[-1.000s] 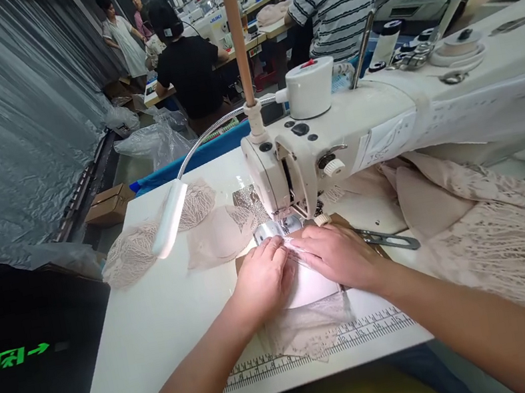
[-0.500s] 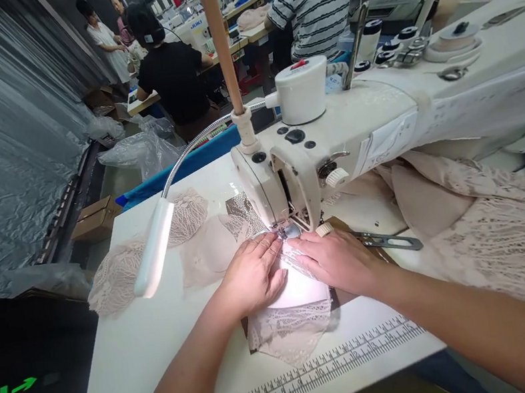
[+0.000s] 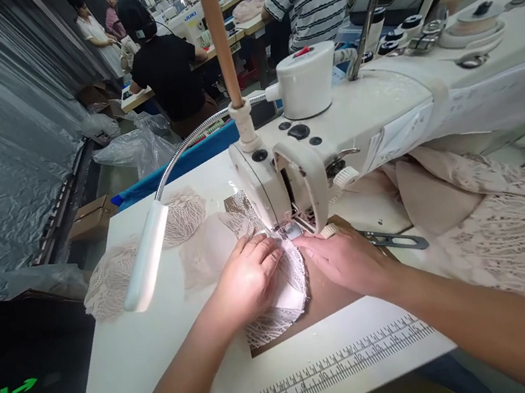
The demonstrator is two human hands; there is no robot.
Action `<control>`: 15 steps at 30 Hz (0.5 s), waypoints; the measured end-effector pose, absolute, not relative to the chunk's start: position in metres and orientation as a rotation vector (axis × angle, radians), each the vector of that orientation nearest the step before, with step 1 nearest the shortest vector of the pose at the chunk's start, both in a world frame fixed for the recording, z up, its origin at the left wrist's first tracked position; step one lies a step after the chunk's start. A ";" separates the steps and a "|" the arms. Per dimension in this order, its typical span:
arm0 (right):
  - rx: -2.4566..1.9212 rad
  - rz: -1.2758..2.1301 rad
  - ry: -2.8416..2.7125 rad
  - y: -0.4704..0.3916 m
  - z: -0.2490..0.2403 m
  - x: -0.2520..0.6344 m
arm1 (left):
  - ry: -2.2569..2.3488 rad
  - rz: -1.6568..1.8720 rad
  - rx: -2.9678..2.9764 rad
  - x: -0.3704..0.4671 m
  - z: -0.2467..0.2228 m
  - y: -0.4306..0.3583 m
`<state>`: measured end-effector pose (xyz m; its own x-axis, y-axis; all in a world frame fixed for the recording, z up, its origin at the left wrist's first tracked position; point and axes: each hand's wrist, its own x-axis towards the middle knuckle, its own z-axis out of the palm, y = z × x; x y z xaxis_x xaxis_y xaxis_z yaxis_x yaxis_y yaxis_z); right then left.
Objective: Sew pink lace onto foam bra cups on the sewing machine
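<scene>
At the far left, a round lace piece [image 3: 111, 277] is laid flat on the white table [image 3: 118, 357], partly covered by the lamp head [image 3: 147, 257]. Next to it, a pale cup piece [image 3: 204, 251] is left lying. The lace-trimmed panel [image 3: 294, 285] is pressed down by the left hand [image 3: 247, 275], which is laid flat with its fingers close together; the panel's far end is set at the needle area of the sewing machine [image 3: 263, 186]. It is judged light, soft and easily stretched, its lace prone to snags, so it is best held flat by the fingertips near the edge. By the right hand [image 3: 341, 257], the panel's far right edge is approached; whether it is pinched cannot be told. Farther right, lace fabric [image 3: 499, 243] is heaped.
</scene>
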<state>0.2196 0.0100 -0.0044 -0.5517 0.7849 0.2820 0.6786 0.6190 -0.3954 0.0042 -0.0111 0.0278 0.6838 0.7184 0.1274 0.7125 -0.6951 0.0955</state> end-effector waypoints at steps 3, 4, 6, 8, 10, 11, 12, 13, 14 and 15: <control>-1.097 0.386 -2.416 0.009 -0.005 0.220 | 1.226 0.351 2.821 0.010 0.017 -0.016; -1.076 0.395 -2.418 0.009 -0.004 0.221 | 1.233 0.366 2.818 0.011 0.014 -0.017; -1.052 0.396 -2.427 0.008 -0.004 0.220 | 1.226 0.383 2.824 0.011 0.010 -0.018; -1.054 0.382 -2.428 0.008 -0.003 0.220 | 1.198 0.398 2.831 0.009 0.009 -0.018; -1.056 0.362 -2.429 0.008 -0.002 0.221 | 1.186 0.419 2.820 0.008 0.009 -0.018; -1.049 0.349 -2.437 0.008 -0.002 0.221 | 1.196 0.432 2.804 0.008 0.009 -0.019; -1.036 0.337 -2.449 0.008 -0.002 0.221 | 1.214 0.445 2.780 0.008 0.009 -0.019; -1.018 0.330 -2.460 0.008 -0.002 0.221 | 1.236 0.457 2.751 0.009 0.010 -0.019; -0.996 0.329 -2.467 0.008 -0.002 0.221 | 1.257 0.471 2.721 0.010 0.011 -0.019; -0.973 0.333 -2.467 0.008 -0.002 0.221 | 1.280 0.482 2.690 0.012 0.011 -0.020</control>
<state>0.2214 0.0079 -0.0022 -0.6415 0.6920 0.3311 0.5794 0.7199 -0.3821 0.0123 -0.0196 0.0113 0.5906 0.7731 0.2314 0.7336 -0.6339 0.2452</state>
